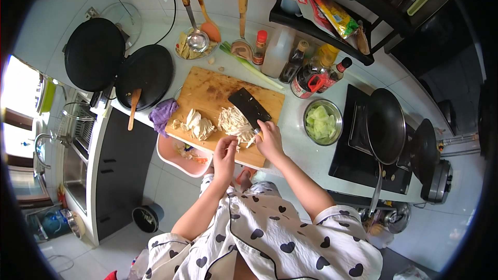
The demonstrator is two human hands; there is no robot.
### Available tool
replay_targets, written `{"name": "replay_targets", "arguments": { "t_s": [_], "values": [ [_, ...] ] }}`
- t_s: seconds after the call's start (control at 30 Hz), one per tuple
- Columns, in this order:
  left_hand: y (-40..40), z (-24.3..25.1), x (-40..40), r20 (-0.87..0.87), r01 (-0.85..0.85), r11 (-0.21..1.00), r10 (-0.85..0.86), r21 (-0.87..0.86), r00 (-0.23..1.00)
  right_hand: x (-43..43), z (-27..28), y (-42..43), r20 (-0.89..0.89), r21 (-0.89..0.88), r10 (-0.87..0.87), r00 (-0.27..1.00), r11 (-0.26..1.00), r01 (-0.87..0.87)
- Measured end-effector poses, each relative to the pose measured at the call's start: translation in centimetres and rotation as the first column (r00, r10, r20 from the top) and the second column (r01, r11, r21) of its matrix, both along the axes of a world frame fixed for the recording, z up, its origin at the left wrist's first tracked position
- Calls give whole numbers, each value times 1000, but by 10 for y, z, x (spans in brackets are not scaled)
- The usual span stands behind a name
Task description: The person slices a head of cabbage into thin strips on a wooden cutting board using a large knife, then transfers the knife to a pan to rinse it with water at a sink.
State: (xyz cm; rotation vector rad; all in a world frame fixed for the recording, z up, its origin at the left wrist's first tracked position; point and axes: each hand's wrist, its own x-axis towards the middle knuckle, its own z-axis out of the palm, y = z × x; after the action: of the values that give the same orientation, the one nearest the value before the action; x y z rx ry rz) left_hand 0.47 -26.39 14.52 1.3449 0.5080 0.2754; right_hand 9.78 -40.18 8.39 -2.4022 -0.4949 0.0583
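Note:
On the wooden cutting board (pixel 212 81) lies a heap of pale shredded food (pixel 233 122), possibly mushroom. My right hand (pixel 269 140) grips the handle of a dark-bladed cleaver (pixel 249 105), whose blade rests over the right side of the heap. My left hand (pixel 225 153) is at the board's front edge, fingertips pinched together near a small pale scrap; whether it holds the scrap is hard to tell. Left of the heap sits a pile of larger pale pieces (pixel 198 126). A metal bowl (pixel 338 126) of light green slices (pixel 320 122) stands right of the board.
A pink bin (pixel 167 156) with scraps hangs below the board's front left edge, beside a purple cloth (pixel 163 114). Behind the board lie a green onion (pixel 253 68) and several bottles (pixel 291 62). A wok (pixel 385 124) is on the black cooktop at right; an open electric griddle (pixel 149 74) stands left.

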Motion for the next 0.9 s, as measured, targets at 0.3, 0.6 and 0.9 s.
{"name": "replay_targets", "arguments": {
  "t_s": [0.3, 0.6, 0.9],
  "values": [
    [17, 9, -16, -87, -28, 937, -3, -348, 996, -54, 79, 13, -374, 540, -23, 927, 807, 238],
    [-62, 68, -26, 42, 588, 758, -603, -282, 797, -119, 129, -43, -410, 668, -134, 902, 629, 397],
    [-202, 111, -31, 126, 800, 559, -796, -221, 591, -144, 170, -196, -302, 744, -364, 881, 488, 457]
  ]
}}
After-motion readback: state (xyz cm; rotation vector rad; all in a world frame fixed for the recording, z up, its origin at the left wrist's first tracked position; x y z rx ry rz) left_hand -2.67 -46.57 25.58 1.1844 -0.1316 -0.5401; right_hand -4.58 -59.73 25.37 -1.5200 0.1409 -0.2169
